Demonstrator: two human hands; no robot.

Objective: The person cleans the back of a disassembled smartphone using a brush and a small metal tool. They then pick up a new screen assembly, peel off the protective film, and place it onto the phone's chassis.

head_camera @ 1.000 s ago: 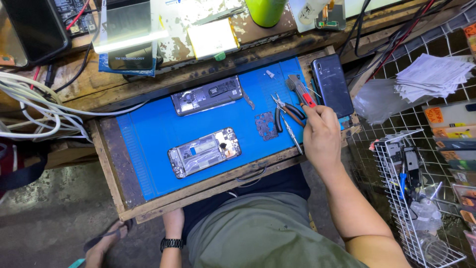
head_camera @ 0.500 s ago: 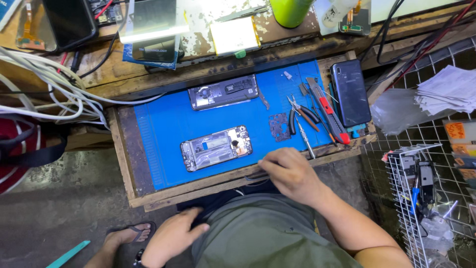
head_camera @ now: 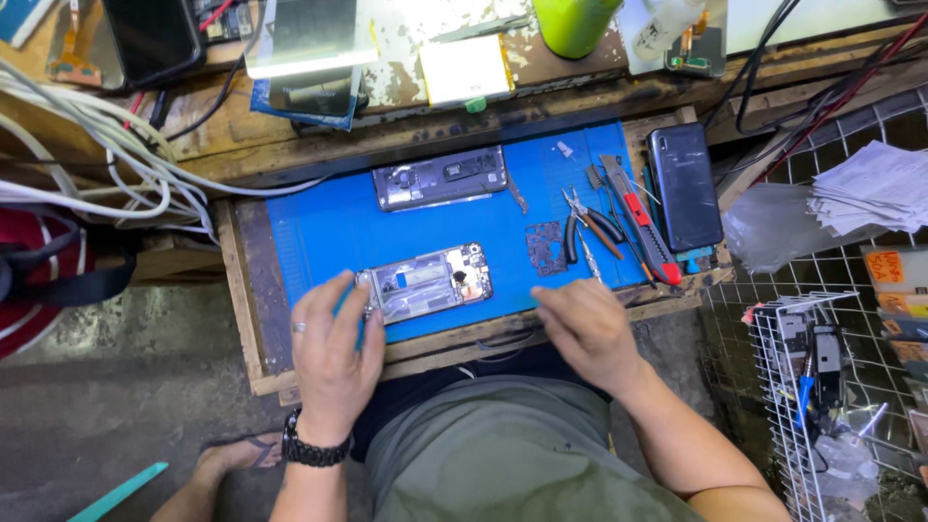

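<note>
Two bare hands work at the near edge of a wooden counter (head_camera: 246, 290) covered by a blue mat (head_camera: 329, 232). On the mat lies an opened phone frame (head_camera: 425, 282), insides up, near the front edge. The left hand (head_camera: 333, 348) rests at the frame's left end, fingers spread and loosely curled, its grip apart; whether the fingertips touch the frame I cannot tell. The right hand (head_camera: 585, 329) lies on the counter's front edge just right of the frame, fingers bent together but clamped on nothing that shows.

To do this step well, I judge that the left hand should pin the frame flat by its edge so that it cannot slide, keeping fingers off the exposed parts, while the right hand fetches a tool.

A second opened phone (head_camera: 440, 177) lies at the far side of the mat. A dark phone (head_camera: 684, 184) stands at the right end, and beside it lie a red-and-grey knife (head_camera: 643, 227) and pliers (head_camera: 592, 224).

Among packages and papers: a stack of white sheets (head_camera: 870, 188) on the right, an orange label (head_camera: 894, 266) below it, a yellowish flat pack (head_camera: 469, 70) beyond the mat, and a green cylinder (head_camera: 575, 21) at the top.
</note>
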